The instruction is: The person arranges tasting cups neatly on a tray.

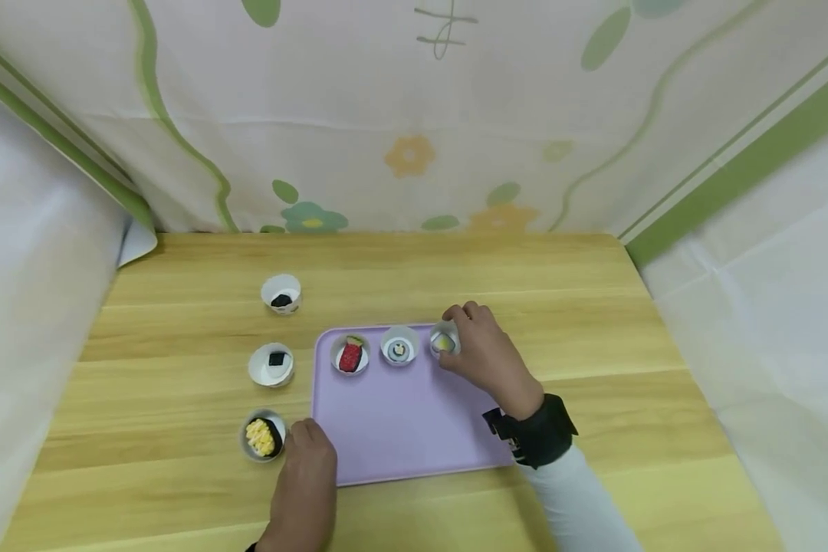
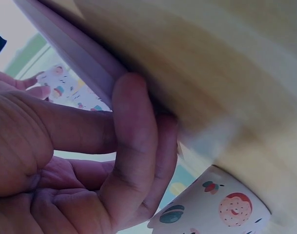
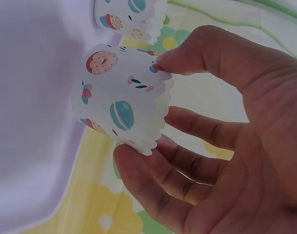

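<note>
My right hand (image 1: 488,354) pinches the scalloped rim of a paper baking cup (image 3: 107,92) printed with sweets, thumb on one side and fingers on the other. Inside that cup is a small green-and-yellow sushi piece (image 1: 445,342). The cup is at the upper right part of a lilac tray (image 1: 400,429). At the tray's left edge, my left hand (image 1: 305,471) grips the rim with curled fingers (image 2: 132,112). Close beside this hand stands a paper cup (image 1: 244,445) with a yellow-topped, dark-wrapped sushi piece (image 1: 261,438).
Two more cups stand along the tray's top edge, one with a red sushi piece (image 1: 350,355), one with a round roll (image 1: 399,350). Left of the tray are a cup (image 1: 262,376) with a black-and-white piece and a cup (image 1: 276,284) with a dark piece. Patterned cloth (image 1: 359,100) hangs behind the wooden table (image 1: 179,345).
</note>
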Demonstrator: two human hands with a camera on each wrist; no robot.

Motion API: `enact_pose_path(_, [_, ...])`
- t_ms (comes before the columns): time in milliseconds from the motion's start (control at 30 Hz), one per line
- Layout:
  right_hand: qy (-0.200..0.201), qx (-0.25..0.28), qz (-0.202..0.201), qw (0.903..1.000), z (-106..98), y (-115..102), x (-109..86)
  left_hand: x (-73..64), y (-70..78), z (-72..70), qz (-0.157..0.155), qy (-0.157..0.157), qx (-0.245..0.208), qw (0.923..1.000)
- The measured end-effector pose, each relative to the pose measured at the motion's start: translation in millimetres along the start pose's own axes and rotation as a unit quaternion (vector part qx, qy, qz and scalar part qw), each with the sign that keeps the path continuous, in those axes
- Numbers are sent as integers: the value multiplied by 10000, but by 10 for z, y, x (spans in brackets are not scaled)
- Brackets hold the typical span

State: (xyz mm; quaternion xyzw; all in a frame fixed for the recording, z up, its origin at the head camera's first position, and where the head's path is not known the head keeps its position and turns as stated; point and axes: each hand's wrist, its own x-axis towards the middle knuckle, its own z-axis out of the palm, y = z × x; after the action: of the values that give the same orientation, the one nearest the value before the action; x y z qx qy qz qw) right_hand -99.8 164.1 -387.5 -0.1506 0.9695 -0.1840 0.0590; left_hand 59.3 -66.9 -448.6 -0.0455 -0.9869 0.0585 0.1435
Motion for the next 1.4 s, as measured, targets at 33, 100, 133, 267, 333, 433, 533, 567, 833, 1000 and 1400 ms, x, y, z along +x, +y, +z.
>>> enact_pose_path(33, [-1,-24,-10,10000,14,-6,6,-7,4,3,-12,-57,-7,10000])
enact_pose_path(100, [6,-100,-31,9999,44,-14,20,-15,11,11,-22,-90,-11,10000])
enact_pose_path(133, [18,-136,-41,9999,59,-15,26,-19,14,13,-38,-96,-19,9999])
enact_pose_path(267, [77,-280,-81,9995,123,-5,46,-21,18,29,-50,96,41,9999])
enact_pose_path(333, [96,-340,-114,9993,149,0,52,-18,14,31,-46,203,90,9997])
enact_pose_path(433, [144,-407,-161,9989,173,5,53,-11,8,34,2,283,151,9995])
enact_pose_path(533, [161,-442,-167,9988,186,15,44,-7,10,31,11,300,130,9995])
enact_pose_path(567, [162,-443,-159,9988,187,17,40,-8,12,29,1,293,112,9995])
enact_pose_path(833, [314,-398,-91,9987,159,47,-76,-14,19,15,-126,263,-80,9995])
enact_pose_path(1000, [601,-483,201,9968,175,131,-248,-23,9,32,-90,286,8,9995])
enact_pose_path(1400, [485,61,1419,9887,314,572,-931,-11,-38,23,294,75,514,9982])
